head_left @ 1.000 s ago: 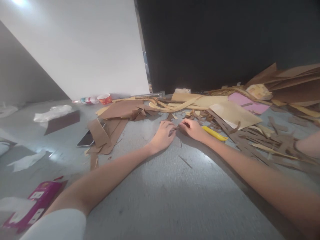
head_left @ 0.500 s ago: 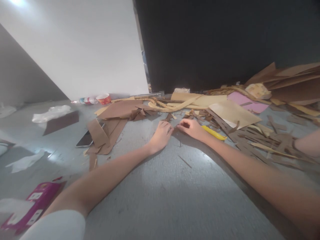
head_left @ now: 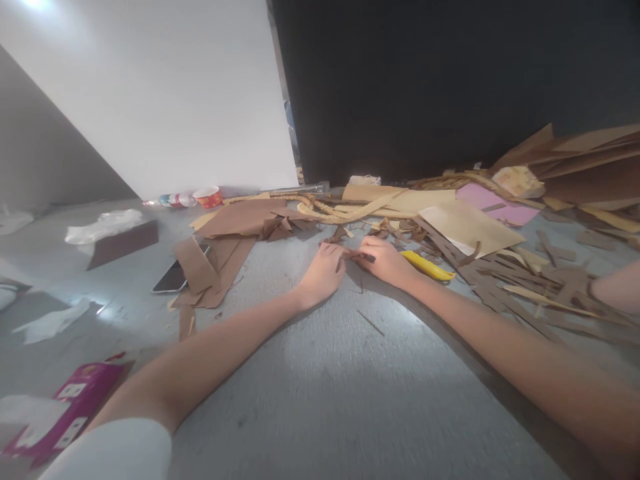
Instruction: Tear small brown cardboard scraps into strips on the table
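My left hand (head_left: 323, 272) and my right hand (head_left: 386, 260) are close together over the grey table (head_left: 300, 387), fingers curled. Between their fingertips is a small brown strip (head_left: 356, 255), which looks like paper and is mostly covered by the fingers. Just right of my right hand lies a long yellow object (head_left: 429, 267), its kind unclear. Small brown scraps (head_left: 387, 230) are scattered beyond the hands. A thin dark sliver (head_left: 370, 323) lies on the table in front of my right hand.
Left are a phone (head_left: 173, 277) partly under brown sheets (head_left: 200, 270), a purple packet (head_left: 83, 400) and a tissue box (head_left: 123, 240). A red cup (head_left: 208, 196) stands behind. Brown strips (head_left: 520, 287) and another person's arm (head_left: 617, 287) are at the right.
My right hand's fingers have shifted slightly, and more of the brown strip shows between the hands. My left hand stays almost where it was.
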Demonstrator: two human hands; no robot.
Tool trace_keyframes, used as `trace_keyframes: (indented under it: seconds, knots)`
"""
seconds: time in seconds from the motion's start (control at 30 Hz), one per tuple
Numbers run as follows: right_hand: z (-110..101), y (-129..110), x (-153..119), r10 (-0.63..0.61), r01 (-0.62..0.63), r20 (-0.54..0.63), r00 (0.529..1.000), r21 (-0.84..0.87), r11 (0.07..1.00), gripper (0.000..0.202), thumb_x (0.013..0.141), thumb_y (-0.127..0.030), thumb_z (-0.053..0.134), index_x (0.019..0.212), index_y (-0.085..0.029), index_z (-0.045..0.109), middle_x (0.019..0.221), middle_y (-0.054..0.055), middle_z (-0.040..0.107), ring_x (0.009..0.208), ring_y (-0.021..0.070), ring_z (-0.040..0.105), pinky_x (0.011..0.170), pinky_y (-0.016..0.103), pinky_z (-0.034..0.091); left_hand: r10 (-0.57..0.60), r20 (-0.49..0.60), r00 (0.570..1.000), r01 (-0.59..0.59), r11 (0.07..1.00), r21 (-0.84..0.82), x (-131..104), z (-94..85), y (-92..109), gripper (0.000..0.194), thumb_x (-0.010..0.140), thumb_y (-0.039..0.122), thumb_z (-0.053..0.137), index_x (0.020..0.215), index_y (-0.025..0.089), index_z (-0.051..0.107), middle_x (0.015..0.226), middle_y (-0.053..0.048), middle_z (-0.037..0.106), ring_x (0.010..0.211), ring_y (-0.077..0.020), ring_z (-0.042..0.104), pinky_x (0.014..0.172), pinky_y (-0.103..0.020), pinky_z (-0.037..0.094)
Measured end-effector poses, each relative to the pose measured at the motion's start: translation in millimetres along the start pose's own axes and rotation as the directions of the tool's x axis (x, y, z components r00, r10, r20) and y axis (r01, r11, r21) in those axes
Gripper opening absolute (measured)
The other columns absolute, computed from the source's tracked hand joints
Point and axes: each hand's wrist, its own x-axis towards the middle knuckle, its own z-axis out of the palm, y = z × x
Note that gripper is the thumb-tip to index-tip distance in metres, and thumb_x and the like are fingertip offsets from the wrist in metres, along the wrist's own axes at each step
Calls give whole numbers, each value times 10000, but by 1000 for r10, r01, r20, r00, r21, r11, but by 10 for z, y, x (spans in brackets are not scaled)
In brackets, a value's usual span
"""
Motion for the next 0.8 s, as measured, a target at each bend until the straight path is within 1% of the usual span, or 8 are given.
trace_keyframes:
  seconds: [0.1,0.17,0.27,0.4,0.5,0.63,0.73,0.8]
  knots:
    - [25,8,-3,19,-17,48,999,-49,999,223,1056,-299,638,928,-232,808,948,84,690,912,244,658,858,379,529,14,55,998,-15,1000,20,-9,20,-24,365,962,14,517,1180,192,749,1230,-97,779,1247,-281,650,1153,-513,539]
    - [25,8,1,55,-53,38,998,-51,997,198,1041,-273,654,938,-237,819,945,78,707,906,240,667,858,377,535,9,63,998,-12,999,43,-17,29,-30,402,961,12,512,1222,199,753,1270,-91,780,1268,-278,656,1166,-507,540]
    - [22,23,11,93,-93,13,996,-4,996,170,1017,-255,679,961,-241,839,956,73,740,881,234,684,832,372,544,6,71,997,-12,996,83,-30,30,-25,420,974,26,512,1263,201,761,1309,-91,780,1291,-275,654,1177,-491,544]
    - [43,78,18,104,-104,-3,995,28,994,179,1024,-267,676,997,-241,851,972,73,762,875,237,700,824,381,551,-3,81,997,-9,989,147,-35,12,-1,393,978,41,522,1231,180,789,1316,-105,786,1289,-290,655,1188,-499,541]
    - [62,108,17,97,-97,-7,995,15,995,209,1056,-318,663,992,-242,846,962,72,758,886,235,704,833,376,548,12,95,995,-29,985,170,-24,0,5,392,990,46,509,1214,184,799,1309,-104,790,1261,-288,670,1183,-502,544]
    - [79,125,24,130,-131,-24,991,-24,991,243,1058,-341,663,914,-225,821,893,64,733,820,215,678,766,341,515,52,116,992,-73,981,182,-9,6,-1,410,999,31,483,1222,184,790,1274,-106,795,1226,-274,692,1177,-484,544]
    - [100,150,35,201,-203,-54,978,-41,978,217,1012,-315,701,836,-217,780,845,54,724,765,204,654,710,322,481,76,142,987,-103,976,194,-12,10,11,425,999,18,472,1260,173,770,1296,-112,785,1224,-259,697,1175,-454,543]
    - [120,176,41,257,-262,-77,963,-50,964,214,969,-325,747,785,-216,748,809,46,717,733,201,642,682,314,464,77,161,984,-109,973,202,-16,6,26,423,995,15,471,1259,163,766,1308,-120,779,1233,-260,692,1168,-448,544]
